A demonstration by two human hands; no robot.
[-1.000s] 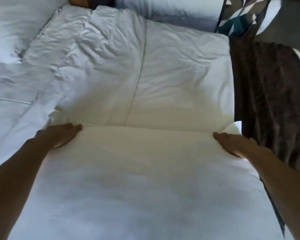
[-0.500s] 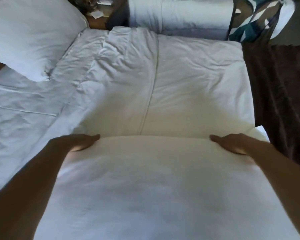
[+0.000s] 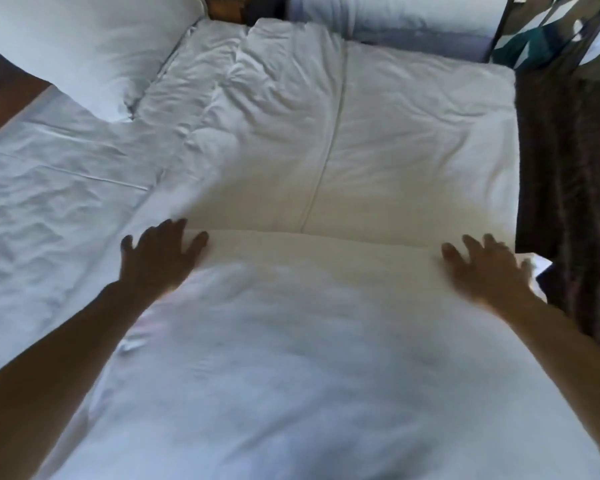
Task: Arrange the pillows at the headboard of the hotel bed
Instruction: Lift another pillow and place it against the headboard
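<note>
The left hand (image 3: pixel 160 252) and the right hand (image 3: pixel 485 268) lay flat, fingers spread and gripping nothing, on the far corners of the near pillow (image 3: pixel 291 358), which filled the foreground. Beyond its far edge lay a second pillow (image 3: pixel 343 140), creased and seamed down its middle. A third pillow (image 3: pixel 84 39) rested at upper left on the white sheet (image 3: pixel 42 202). A dark throw (image 3: pixel 568 185) lay along the right side.
</note>
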